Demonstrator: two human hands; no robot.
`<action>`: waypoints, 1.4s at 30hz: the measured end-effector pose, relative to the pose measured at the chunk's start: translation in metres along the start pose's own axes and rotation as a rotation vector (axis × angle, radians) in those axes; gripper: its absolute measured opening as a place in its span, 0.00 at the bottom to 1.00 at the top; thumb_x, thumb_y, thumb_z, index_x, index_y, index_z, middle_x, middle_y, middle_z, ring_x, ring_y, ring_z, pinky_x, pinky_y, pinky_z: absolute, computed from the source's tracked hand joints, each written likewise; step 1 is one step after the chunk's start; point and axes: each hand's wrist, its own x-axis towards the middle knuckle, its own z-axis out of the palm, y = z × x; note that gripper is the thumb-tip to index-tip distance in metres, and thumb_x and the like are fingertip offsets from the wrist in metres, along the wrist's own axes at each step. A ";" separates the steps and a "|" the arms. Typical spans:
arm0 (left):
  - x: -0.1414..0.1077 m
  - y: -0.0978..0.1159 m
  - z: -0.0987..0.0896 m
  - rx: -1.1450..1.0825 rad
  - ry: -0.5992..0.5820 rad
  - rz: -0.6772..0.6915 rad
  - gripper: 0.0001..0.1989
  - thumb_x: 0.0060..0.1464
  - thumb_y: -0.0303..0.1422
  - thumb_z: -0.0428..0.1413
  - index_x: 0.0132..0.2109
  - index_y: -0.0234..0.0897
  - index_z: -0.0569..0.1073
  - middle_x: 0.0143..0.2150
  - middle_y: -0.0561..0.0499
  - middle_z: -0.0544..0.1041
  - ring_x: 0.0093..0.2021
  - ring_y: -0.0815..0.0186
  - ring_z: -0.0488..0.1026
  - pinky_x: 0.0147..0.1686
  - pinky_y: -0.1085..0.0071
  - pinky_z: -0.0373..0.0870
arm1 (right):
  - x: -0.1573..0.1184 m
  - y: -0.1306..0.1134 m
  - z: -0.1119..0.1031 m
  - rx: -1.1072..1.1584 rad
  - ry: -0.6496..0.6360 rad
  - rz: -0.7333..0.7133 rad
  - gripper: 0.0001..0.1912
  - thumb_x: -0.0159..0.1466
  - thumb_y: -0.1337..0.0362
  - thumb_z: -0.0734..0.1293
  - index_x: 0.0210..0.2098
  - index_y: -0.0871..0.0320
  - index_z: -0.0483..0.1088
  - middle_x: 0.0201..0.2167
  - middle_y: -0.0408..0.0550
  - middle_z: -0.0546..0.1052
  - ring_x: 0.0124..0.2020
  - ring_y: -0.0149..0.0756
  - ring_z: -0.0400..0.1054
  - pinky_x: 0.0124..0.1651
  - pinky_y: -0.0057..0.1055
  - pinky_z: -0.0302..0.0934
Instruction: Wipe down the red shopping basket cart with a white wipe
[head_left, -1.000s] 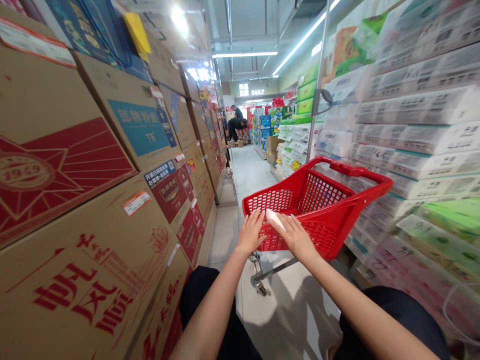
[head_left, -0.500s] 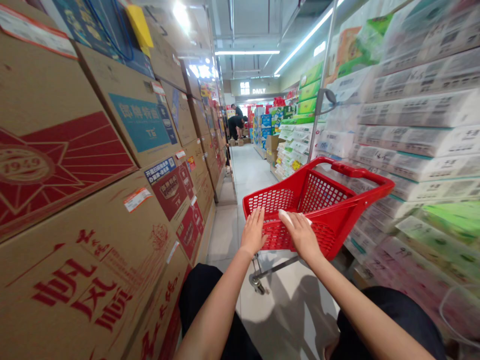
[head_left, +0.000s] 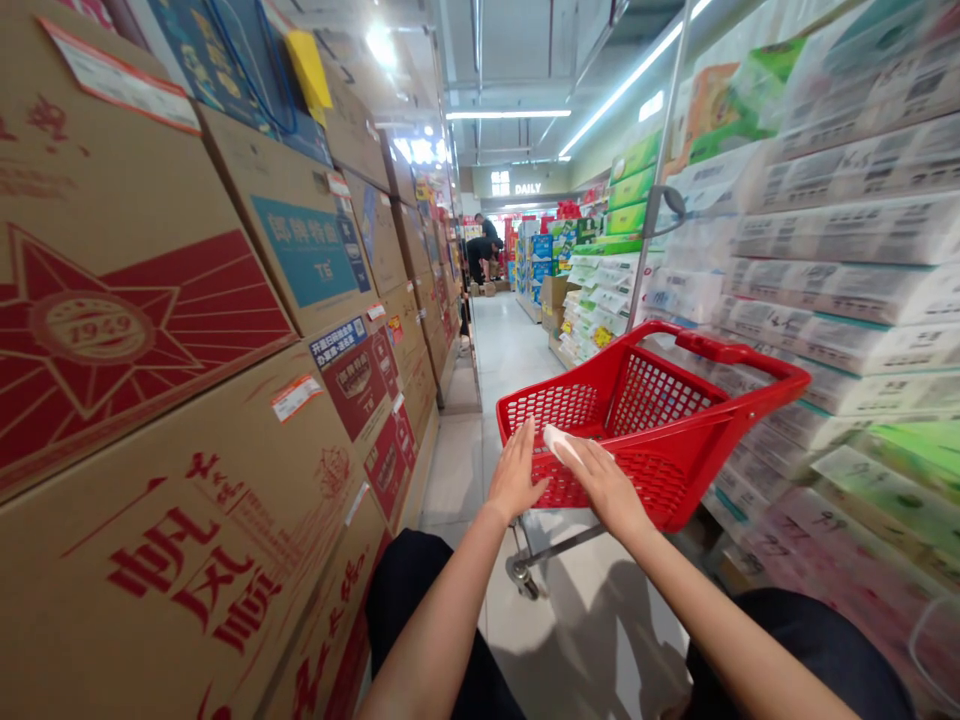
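Observation:
A red plastic shopping cart (head_left: pixel 705 430) stands in front of me, turned so its handle points right. My left hand (head_left: pixel 514 475) is at the cart's near left corner, fingers stretched and thumb apart, with nothing in it. Whether it touches the rim I cannot tell. Beside it, my right hand (head_left: pixel 606 485) lies over the near side of the basket. A white, folded piece that looks like a tissue or cloth (head_left: pixel 556 440) is held under its palm and thumb, mostly covered by the hand.
Stacked cardboard cartons (head_left: pixel 172 430) wall the left side closely. On the right rise piles of wrapped tissue packs (head_left: pixel 847 270), near a metal pole (head_left: pixel 652 220). A tiled aisle (head_left: pixel 510 335) runs ahead, where people in dark clothes (head_left: pixel 480 250) bend by boxes.
The view has shifted slightly, so the cart and cartons appear further right and lower. My left thumb has spread from its fingers, and more of the white piece shows.

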 end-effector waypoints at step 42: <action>-0.009 0.007 -0.007 0.090 -0.017 0.021 0.53 0.53 0.23 0.54 0.77 0.43 0.33 0.78 0.46 0.48 0.77 0.55 0.48 0.74 0.48 0.51 | -0.007 0.008 -0.013 0.009 0.023 -0.020 0.37 0.68 0.74 0.56 0.75 0.51 0.50 0.69 0.52 0.66 0.69 0.41 0.59 0.72 0.51 0.54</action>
